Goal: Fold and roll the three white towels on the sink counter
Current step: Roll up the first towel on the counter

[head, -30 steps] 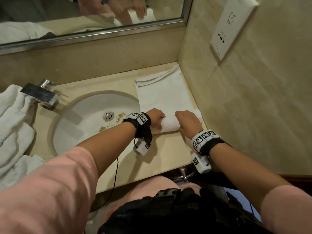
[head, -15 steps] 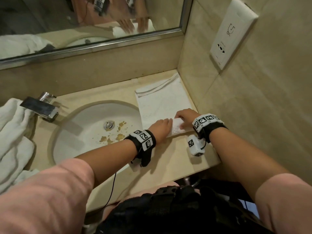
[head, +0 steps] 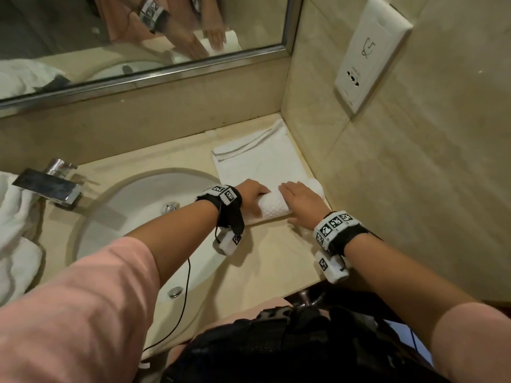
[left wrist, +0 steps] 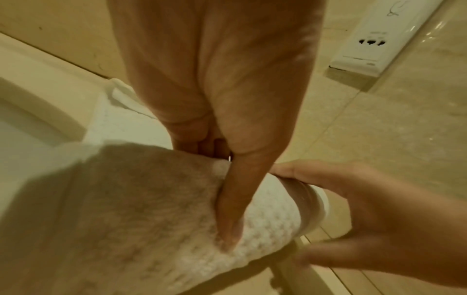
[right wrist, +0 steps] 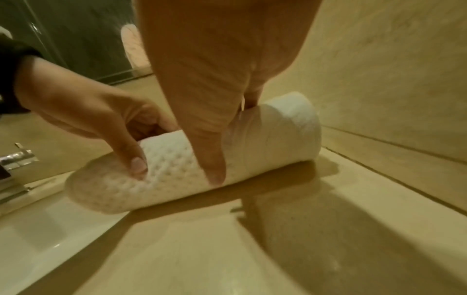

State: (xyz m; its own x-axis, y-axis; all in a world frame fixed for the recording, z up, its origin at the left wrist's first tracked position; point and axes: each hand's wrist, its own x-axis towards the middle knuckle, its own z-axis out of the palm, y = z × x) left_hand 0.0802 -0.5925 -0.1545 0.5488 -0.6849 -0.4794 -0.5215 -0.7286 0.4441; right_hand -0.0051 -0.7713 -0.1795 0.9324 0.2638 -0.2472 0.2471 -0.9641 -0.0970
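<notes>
Soft white waffle-weave towel (head: 272, 186), half rolled on the surface right of the sink (head: 132, 217), likely light and springy, so left hand (head: 250, 196) and right hand (head: 300, 201) each grip the roll, fingers curled over it.

Both forearms extend forward, each wrist strapped with a marker band. Left hand (head: 253, 193) grips the towel roll (head: 273, 207), fingers curled over its far side, thumb pressed in. Right hand (head: 300, 201) lies over the roll, fingers curved, thumb down its near face.
</notes>
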